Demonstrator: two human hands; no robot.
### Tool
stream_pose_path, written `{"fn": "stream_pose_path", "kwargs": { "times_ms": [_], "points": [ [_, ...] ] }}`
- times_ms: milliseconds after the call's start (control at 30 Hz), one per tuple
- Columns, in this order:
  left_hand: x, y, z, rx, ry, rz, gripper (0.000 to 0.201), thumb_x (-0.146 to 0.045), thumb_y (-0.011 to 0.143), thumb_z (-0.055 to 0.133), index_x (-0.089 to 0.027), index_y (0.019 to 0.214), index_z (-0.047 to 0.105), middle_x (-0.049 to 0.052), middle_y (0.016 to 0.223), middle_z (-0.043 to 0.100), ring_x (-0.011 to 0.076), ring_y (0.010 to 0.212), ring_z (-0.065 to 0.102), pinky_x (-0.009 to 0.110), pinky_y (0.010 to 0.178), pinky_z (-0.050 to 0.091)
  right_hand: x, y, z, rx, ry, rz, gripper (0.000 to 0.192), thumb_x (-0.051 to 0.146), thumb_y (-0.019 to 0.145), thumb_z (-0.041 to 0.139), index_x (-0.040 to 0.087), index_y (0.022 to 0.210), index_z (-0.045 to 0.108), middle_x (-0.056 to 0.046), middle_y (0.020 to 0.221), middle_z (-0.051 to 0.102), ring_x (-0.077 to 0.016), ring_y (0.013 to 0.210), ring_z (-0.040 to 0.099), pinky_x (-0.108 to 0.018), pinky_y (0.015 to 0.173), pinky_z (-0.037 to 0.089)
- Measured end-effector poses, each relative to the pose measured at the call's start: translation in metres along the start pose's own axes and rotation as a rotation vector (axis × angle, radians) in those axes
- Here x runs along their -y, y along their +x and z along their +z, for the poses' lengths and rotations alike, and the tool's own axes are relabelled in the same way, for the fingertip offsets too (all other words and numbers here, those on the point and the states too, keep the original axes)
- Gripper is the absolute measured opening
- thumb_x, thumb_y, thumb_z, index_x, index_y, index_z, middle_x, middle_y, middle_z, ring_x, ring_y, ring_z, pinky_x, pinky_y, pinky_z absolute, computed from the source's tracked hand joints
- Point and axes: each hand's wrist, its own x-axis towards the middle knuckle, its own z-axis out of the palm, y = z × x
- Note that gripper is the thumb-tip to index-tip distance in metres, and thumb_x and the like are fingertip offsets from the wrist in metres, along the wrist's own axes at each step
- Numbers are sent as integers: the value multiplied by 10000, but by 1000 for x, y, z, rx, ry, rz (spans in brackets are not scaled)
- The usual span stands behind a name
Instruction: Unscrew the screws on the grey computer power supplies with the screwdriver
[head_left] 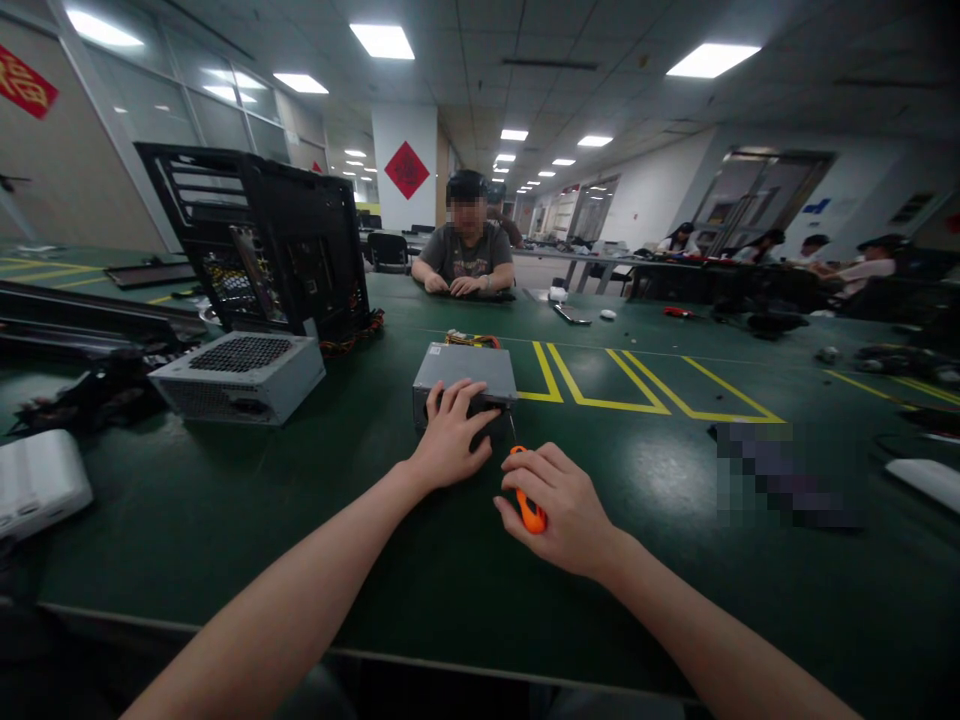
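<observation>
Left hand [452, 432] spread flat, fingers open, pressing near face of grey power supply [465, 385] mid green table [315, 520]; right hand [559, 510] fisted around orange-handled screwdriver [529, 510], tip at unit's right corner.

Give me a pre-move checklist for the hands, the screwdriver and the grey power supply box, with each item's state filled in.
1. Left hand steadies the grey power supply box: ok, palm rests on its near top edge.
2. Right hand grips the orange-handled screwdriver: ok.
3. Tip seated in a screw: cannot tell, too small to see.
4. Box flat on the green table: ok.
5. Second power supply and black computer case apart from the box: ok, both off to the left.
</observation>
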Motion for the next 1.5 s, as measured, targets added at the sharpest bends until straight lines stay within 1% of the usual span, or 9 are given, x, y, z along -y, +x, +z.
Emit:
{"fn": "stream_pose_path", "kwargs": {
  "times_ms": [167,267,467,567,733,933,1167,1300,1500],
  "points": [
    [1,0,0,3,-4,12,370,-272,763,525,-250,1127,589,75,1354,361,290,1292,232,533,1069,85,-1,-3,0,-58,55,62,178,269,816,511,156,953,507,-94,985,561,-144,772,549,-268,623,481],
    [1,0,-1,2,-11,11,372,-266,758,531,-255,1125,591,75,1351,367,298,1282,244,540,1063,99,-1,-3,1,-76,89,102,165,285,810,519,170,915,465,-91,972,538,-140,761,560,-246,574,488],
    [0,0,-2,0,-15,15,372,-263,752,536,-245,1120,593,79,1345,369,291,1285,241,528,1068,90,-1,-2,-1,-81,56,1,104,244,809,530,179,889,517,-88,990,521,-147,798,560,-291,683,494],
    [1,0,-1,5,-6,12,375,-266,754,534,-251,1124,588,77,1349,365,288,1289,236,530,1068,84,-1,-2,-1,-129,14,2,142,220,812,516,169,944,529,-99,992,509,-145,771,549,-295,673,491],
    [1,-1,1,8,-10,10,384,-264,749,542,-253,1130,583,77,1352,363,289,1287,240,531,1067,80,-2,-2,1,-232,-15,-37,221,139,780,500,164,997,470,-93,935,561,-194,848,536,-354,727,477],
    [0,0,-1,1,-29,7,368,-264,750,540,-254,1113,596,74,1355,365,297,1280,245,538,1063,86,-1,-1,0,-149,-18,-54,143,147,770,501,176,908,479,-82,924,581,-201,839,531,-371,725,453],
    [1,0,-1,4,-32,6,378,-256,748,541,-258,1123,590,72,1353,366,297,1287,235,538,1066,84,0,-3,0,-178,-30,-19,167,266,838,480,179,975,441,-112,995,516,-203,910,523,-357,729,486],
    [1,0,0,13,-5,10,380,-267,749,541,-261,1126,586,73,1352,364,292,1288,238,539,1064,92,-2,-4,3,-196,43,6,192,194,832,462,184,1016,408,-96,988,518,-173,889,539,-311,709,493],
    [0,0,0,-1,-2,8,371,-270,751,542,-260,1119,591,71,1346,377,290,1283,250,537,1064,91,-1,-2,3,-97,-7,-41,67,153,799,485,185,856,495,-61,886,580,-162,761,519,-326,690,445]
  ]
}}
